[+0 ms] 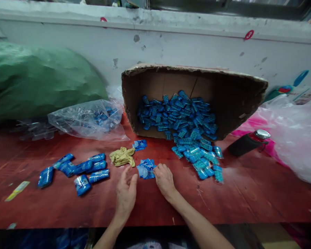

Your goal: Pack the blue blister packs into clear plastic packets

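A cardboard box (223, 100) lies tipped on its side at the back of the red bench (248, 197), its mouth facing the person, and blue packets (186, 121) spill out of it toward the front. Just in front of the box's left corner, a small loose stack of the same packets (145, 169) lies flat on the bench. The right hand (164, 180) rests on the stack's right edge, fingers curled onto it, so it seems to pinch or press the top packets. The left hand (125, 193) lies open, palm inward, just left of the stack and not touching it.

The packets look like thin, glossy plastic sachets: light, flexible and probably slippery, so a stack would likely slide apart if squeezed only from one side. The safer hold appears to be at the short edges, with a hand on either side of the pile, or a pinch across the flat faces.

A yellowish rag (122, 156) lies left of the stack, in front of the box's left corner. Further left sit rolled bundles (75, 169) of packets. A clear bag (88, 119) lies to the box's left, beside a green sack (36, 79). A dark bottle (248, 141) lies to the box's right
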Demonstrator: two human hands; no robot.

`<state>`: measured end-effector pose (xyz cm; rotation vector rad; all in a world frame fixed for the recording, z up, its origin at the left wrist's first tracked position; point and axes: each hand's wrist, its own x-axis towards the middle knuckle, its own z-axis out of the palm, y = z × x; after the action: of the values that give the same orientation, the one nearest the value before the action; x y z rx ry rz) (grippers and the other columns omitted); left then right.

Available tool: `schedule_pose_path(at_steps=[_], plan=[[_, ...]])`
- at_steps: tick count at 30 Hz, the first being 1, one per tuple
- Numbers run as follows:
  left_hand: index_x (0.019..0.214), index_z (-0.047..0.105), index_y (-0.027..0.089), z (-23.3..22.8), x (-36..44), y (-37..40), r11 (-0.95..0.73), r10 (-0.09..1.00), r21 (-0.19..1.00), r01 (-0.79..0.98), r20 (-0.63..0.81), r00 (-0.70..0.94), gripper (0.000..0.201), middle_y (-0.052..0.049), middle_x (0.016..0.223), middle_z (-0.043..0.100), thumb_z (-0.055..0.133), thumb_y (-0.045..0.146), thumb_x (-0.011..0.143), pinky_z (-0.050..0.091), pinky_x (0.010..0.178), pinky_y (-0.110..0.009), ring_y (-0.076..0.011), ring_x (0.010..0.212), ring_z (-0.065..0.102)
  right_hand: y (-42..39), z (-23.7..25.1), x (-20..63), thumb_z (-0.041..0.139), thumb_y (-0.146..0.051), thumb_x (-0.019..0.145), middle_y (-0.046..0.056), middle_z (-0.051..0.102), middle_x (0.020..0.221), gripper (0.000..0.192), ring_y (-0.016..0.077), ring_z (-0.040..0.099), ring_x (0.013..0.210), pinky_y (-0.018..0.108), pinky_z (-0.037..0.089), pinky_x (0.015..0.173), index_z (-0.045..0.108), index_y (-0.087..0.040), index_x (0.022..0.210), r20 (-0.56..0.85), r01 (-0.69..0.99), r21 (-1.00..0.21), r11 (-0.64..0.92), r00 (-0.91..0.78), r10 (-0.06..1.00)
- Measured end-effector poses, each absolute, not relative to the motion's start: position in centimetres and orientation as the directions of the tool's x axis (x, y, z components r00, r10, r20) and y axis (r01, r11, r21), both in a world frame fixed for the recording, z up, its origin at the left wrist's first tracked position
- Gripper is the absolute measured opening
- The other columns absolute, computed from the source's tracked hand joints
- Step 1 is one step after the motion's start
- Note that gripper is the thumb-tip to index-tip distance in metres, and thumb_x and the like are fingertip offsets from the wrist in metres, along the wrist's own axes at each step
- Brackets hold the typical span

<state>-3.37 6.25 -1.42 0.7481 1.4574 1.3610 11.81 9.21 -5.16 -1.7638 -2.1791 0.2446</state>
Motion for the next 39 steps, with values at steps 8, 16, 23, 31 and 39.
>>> schedule_pose_path(at_steps=[8, 16, 23, 31, 39], plan=[[0.087, 0.059, 0.014, -3.9, -1.7, 7.2, 0.285, 0.897, 0.948, -0.141, -0.315, -0.31, 0.036, -0.001, 0.064, 0.062, 0.067, 0.031, 0.057, 0.039, 0.038, -0.018, -0.0096, 0.044, 0.053, 9.8, -4.6, 12.2, 0.057, -0.025, 0.078, 0.001, 0.057, 0.083, 0.006, 0.0167, 0.054, 0.078, 0.024, 0.037, 0.06, 0.058, -0.025, 0.084, 0.129, 0.902, -0.354, 0.249, -0.216, 0.968], [0.093, 0.056, 0.014, -3.6, -1.8, 7.1, 0.291, 0.894, 0.953, -0.083, -0.302, -0.332, 0.044, 0.0, 0.065, 0.061, 0.067, 0.035, 0.056, 0.034, 0.035, -0.018, -0.0082, 0.041, 0.049, 8.7, -3.2, 11.8, 0.053, -0.024, 0.081, 0.002, 0.057, 0.08, 0.008, 0.0163, 0.052, 0.078, 0.025, 0.037, 0.067, 0.059, -0.022, 0.077, 0.196, 0.88, -0.408, 0.242, -0.175, 0.965], [0.072, 0.061, 0.011, -3.8, -1.3, 7.1, 0.388, 0.909, 0.89, -0.238, -0.413, -0.061, 0.03, -0.001, 0.058, 0.061, 0.064, 0.038, 0.06, 0.035, 0.044, -0.017, -0.0083, 0.05, 0.052, 6.7, -2.4, 11.2, 0.057, -0.018, 0.073, 0.003, 0.056, 0.094, 0.024, 0.0179, 0.05, 0.087, 0.03, 0.038, 0.078, 0.059, -0.023, 0.096, 0.23, 0.472, -0.853, 0.223, -0.045, 0.972], [0.067, 0.06, 0.01, -4.1, -1.2, 7.5, 0.365, 0.915, 0.887, -0.281, -0.398, -0.066, 0.028, -0.002, 0.053, 0.061, 0.069, 0.034, 0.055, 0.034, 0.041, -0.018, -0.0073, 0.043, 0.048, 8.2, -4.0, 11.2, 0.057, -0.029, 0.069, -0.006, 0.045, 0.049, 0.021, 0.0076, 0.04, 0.048, 0.02, 0.033, 0.048, 0.051, -0.015, 0.055, -0.142, -0.023, -0.989, -0.145, -0.102, 0.985], [0.059, 0.055, 0.012, -4.6, -0.1, 7.9, 0.366, 0.901, 0.838, -0.406, -0.427, -0.07, 0.028, 0.003, 0.042, 0.054, 0.07, 0.035, 0.053, 0.034, 0.038, -0.018, -0.0068, 0.038, 0.046, 7.4, -5.4, 9.3, 0.044, -0.047, 0.077, -0.004, 0.047, 0.053, 0.034, 0.0086, 0.044, 0.047, 0.019, 0.036, 0.044, 0.047, -0.017, 0.062, -0.127, 0.049, -0.99, -0.129, 0.038, 0.991]])
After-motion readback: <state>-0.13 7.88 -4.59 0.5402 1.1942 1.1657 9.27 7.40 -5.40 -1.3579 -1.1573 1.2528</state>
